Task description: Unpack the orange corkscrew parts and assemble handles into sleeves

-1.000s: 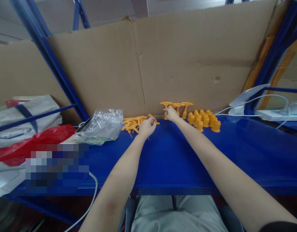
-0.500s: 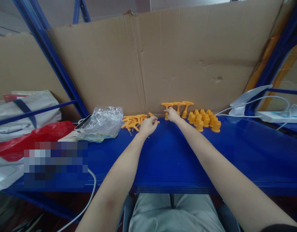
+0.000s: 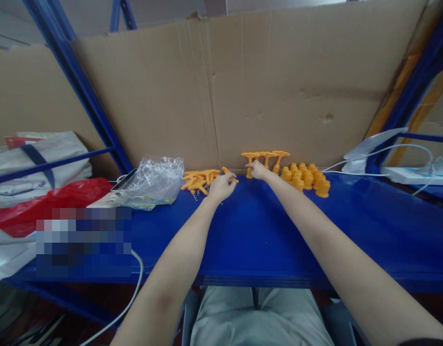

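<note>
Three yellow-orange plastic T-shaped pieces stood upright in a row at the right hand [image 3: 257, 169]: the nearest T-shaped piece [image 3: 251, 155] at its fingertips, the middle T-shaped piece [image 3: 268, 154] just behind the hand, and the end T-shaped piece [image 3: 281, 154] farther right. These three looked finished. To the left of the left hand [image 3: 222, 186] lay a jumbled heap of loose yellow-orange plastic handles with thin metal spirals [image 3: 196, 181], and to the right of the right hand, beyond the standing row, sat a close-set cluster of yellow-orange plastic cup-like pieces [image 3: 308, 179]. With so much in the heap and the cluster against only three standing, the work seemed to be at an early stage.

The standing pieces had their long axes vertical, crossbars uppermost and running left to right. In the heap the handles pointed every way, several spirals sticking out toward the person. Beside the left fingers one loose handle [image 3: 226, 170] showed an end slanting back and left. The cup-like pieces stood upright, narrower ends up.

The right index finger reached leftward across the nearest stem, seemingly touching it; whether the fingers gripped it could not be made out. The left fingers were curled at the heap's right edge, any hold hidden by the hand.
</note>
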Action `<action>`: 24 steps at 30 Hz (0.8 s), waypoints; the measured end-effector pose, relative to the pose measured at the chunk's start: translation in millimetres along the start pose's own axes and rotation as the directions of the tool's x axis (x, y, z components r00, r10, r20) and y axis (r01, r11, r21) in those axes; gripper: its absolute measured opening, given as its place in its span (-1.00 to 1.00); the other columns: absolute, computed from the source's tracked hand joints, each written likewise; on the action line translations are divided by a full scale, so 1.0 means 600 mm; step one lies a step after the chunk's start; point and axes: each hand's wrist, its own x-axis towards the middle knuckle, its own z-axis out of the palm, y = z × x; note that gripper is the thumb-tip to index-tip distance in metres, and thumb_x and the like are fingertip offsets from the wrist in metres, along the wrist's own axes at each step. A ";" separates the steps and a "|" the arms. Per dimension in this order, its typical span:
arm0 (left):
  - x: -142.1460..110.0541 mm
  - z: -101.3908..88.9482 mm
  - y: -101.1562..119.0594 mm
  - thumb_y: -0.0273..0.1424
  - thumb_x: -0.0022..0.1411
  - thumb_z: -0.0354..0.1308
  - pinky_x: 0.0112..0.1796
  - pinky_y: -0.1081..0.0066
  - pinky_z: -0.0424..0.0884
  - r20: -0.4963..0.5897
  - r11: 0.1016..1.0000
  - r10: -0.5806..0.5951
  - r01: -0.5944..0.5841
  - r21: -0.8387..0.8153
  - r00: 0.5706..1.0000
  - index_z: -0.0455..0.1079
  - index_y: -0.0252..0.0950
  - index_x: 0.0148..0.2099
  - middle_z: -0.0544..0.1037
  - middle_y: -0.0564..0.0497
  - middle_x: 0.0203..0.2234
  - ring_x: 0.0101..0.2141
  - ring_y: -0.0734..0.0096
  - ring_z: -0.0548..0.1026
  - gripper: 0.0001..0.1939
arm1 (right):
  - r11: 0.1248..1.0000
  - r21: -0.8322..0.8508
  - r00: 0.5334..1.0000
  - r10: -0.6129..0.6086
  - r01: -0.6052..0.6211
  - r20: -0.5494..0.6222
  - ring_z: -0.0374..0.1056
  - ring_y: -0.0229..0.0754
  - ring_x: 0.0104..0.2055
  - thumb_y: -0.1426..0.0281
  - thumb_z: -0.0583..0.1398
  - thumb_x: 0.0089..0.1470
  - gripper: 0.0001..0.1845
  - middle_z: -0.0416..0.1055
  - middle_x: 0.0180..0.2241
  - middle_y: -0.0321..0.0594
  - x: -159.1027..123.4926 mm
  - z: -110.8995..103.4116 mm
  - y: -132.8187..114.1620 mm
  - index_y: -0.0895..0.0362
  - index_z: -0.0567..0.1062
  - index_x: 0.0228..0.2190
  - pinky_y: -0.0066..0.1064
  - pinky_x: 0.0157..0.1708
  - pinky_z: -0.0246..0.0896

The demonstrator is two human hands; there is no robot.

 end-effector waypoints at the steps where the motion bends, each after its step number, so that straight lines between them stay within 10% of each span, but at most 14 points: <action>1: 0.000 0.000 0.000 -0.45 0.26 0.06 -0.21 0.41 0.43 -0.002 1.000 0.004 -0.004 -0.002 1.000 0.52 -0.27 -0.04 0.65 -0.03 -0.31 -0.26 0.31 0.57 -0.72 | 1.000 0.007 1.000 -0.007 0.007 0.021 0.44 -0.11 0.02 0.70 0.08 0.04 -0.41 0.48 0.03 0.02 0.001 -0.004 0.003 0.23 0.51 0.09 -0.44 0.06 0.28; 10: 0.001 -0.001 0.000 -0.43 0.28 0.07 -0.18 0.41 0.44 0.000 1.000 0.000 0.000 0.005 1.000 0.53 -0.27 -0.05 0.65 -0.05 -0.26 -0.21 0.29 0.58 -0.73 | 0.990 0.139 0.969 -0.031 -0.003 0.244 0.50 -0.16 -0.37 0.62 0.16 -0.06 -0.45 0.63 -0.24 -0.14 -0.021 -0.069 0.025 0.14 0.60 -0.01 -0.41 -0.32 0.41; 24: 0.009 0.020 -0.032 -0.62 0.10 0.05 0.09 0.15 0.34 0.221 0.962 0.047 -0.104 0.252 0.974 0.59 -0.20 -0.11 0.59 -0.06 -0.07 0.02 0.12 0.43 -0.59 | 0.976 -0.214 0.954 0.016 0.051 0.300 0.38 0.06 0.16 0.41 0.14 0.16 -0.56 0.45 0.13 -0.06 -0.190 -0.162 0.070 0.11 0.53 0.07 -0.17 0.16 0.25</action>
